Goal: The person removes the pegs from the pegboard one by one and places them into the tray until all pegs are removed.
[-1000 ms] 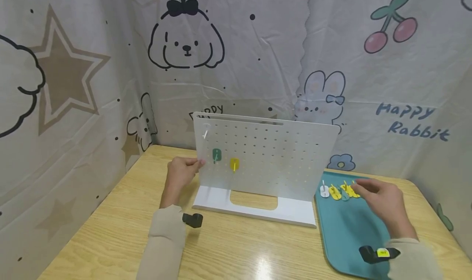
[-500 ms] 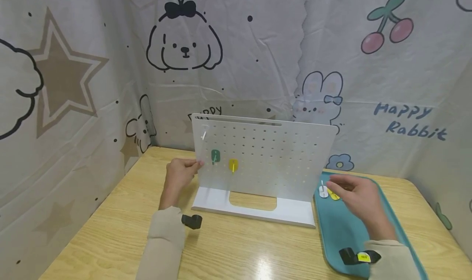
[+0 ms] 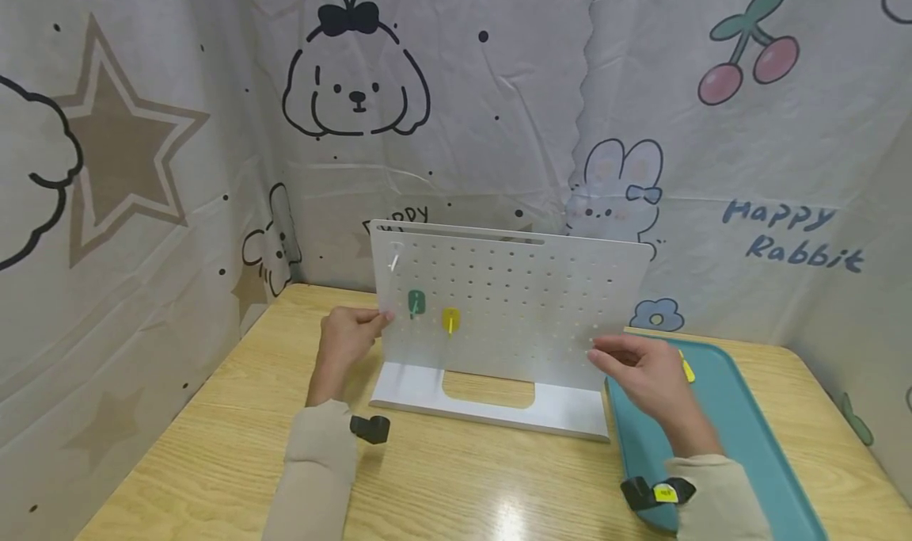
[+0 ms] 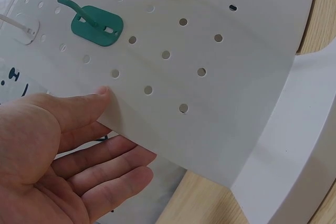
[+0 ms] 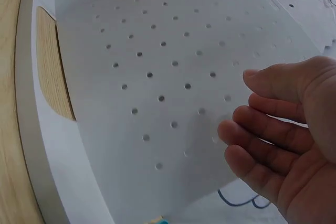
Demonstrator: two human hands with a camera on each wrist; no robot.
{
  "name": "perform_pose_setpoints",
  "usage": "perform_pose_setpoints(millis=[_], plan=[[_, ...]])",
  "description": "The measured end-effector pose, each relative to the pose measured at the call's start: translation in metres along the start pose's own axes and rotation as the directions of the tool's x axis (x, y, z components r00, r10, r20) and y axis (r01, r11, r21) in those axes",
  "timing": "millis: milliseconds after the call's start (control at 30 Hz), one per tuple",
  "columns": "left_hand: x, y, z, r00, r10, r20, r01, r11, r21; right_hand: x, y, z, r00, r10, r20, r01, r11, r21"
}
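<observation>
A white pegboard [image 3: 513,311] stands upright on its flat base, with a white hook [image 3: 395,256], a green hook [image 3: 416,303] and a yellow hook [image 3: 451,320] on its left part. My left hand [image 3: 349,337] pinches the board's left edge, thumb [image 4: 86,109] on the front face and fingers behind. My right hand [image 3: 647,371] hovers by the board's lower right edge, its fingers loosely bent. Nothing shows between that thumb and the fingertips [image 5: 239,156] in the right wrist view.
A teal tray [image 3: 741,438] lies at the right of the board. One yellow hook [image 3: 687,367] shows on it beside my right hand, which hides the rest of that part. A patterned curtain [image 3: 499,89] hangs behind the wooden table [image 3: 442,478].
My right hand has moved left from over the hooks on the tray to the board's right edge. My left hand has stayed on the left edge.
</observation>
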State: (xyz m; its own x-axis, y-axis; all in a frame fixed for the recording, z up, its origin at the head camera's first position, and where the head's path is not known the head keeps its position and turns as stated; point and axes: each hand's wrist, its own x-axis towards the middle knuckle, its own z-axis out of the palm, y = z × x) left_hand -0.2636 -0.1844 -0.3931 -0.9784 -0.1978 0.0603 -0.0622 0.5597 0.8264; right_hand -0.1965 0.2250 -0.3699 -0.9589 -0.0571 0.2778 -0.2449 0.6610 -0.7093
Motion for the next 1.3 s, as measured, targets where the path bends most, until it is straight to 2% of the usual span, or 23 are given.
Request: perform_pose_setpoints(millis=[267,467,733,933,1167,1300], plan=[[0.0,0.0,0.0,1.0,0.011,-0.002,-0.011,1.0,-0.001,0.011,-0.018,0.022,0.995,-0.082,0.056,0.08,0.996,0.038],[0.001,0.001,0.001,1.0,0.016,0.008,-0.016,1.0,-0.014,0.021,-0.027,0.04,0.982,-0.17,0.08,0.164,0.983,0.077],[0.0,0.0,-0.001,1.0,0.018,0.006,-0.018,1.0,-0.003,0.028,-0.037,0.066,0.964,-0.242,0.112,0.226,0.965,0.135],[-0.001,0.001,-0.002,0.999,0.033,-0.005,-0.033,0.999,0.017,0.034,-0.044,0.079,0.955,-0.268,0.129,0.251,0.959,0.133],[-0.002,0.002,-0.001,0.999,0.045,-0.007,-0.045,0.999,0.008,0.042,-0.057,0.096,0.942,-0.315,0.113,0.295,0.941,0.163],[-0.002,0.002,-0.001,0.999,0.039,-0.005,-0.039,0.999,0.006,0.044,-0.065,0.105,0.941,-0.314,0.125,0.288,0.938,0.19]])
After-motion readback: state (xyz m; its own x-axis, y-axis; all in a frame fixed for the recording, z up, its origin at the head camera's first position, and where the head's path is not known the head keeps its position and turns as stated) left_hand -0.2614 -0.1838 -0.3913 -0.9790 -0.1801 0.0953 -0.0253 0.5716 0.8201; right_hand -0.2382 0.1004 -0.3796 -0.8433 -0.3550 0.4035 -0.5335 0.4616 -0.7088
